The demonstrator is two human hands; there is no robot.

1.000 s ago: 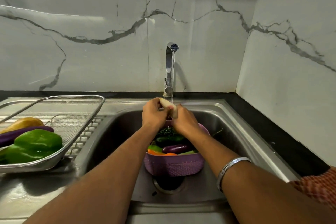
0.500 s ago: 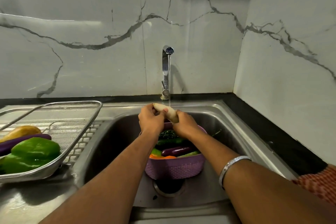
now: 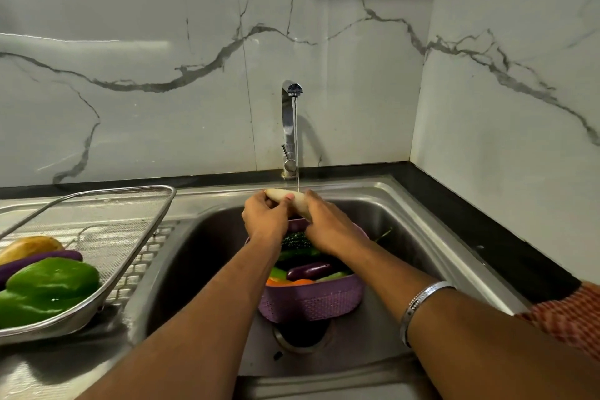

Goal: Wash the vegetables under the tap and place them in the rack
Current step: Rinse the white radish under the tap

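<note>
Head cam: I see both hands up at the far side of the sink [image 3: 431,237], right under the tap [image 3: 290,127]. Thin stream of water drops onto a pale long veg [image 3: 293,200]. Left hand [image 3: 264,219] curls round its left end, thumb over the top; right hand [image 3: 328,227] grips the right end, fingers wrapped. Veg sits between the two hands, tilted down to the right, just above the purple basket [image 3: 311,302] w/ more veg in it. Rack [image 3: 130,237] at left holds a green pepper [image 3: 48,286], an aubergine [image 3: 42,261] & a yellowish piece [image 3: 29,247].
</note>
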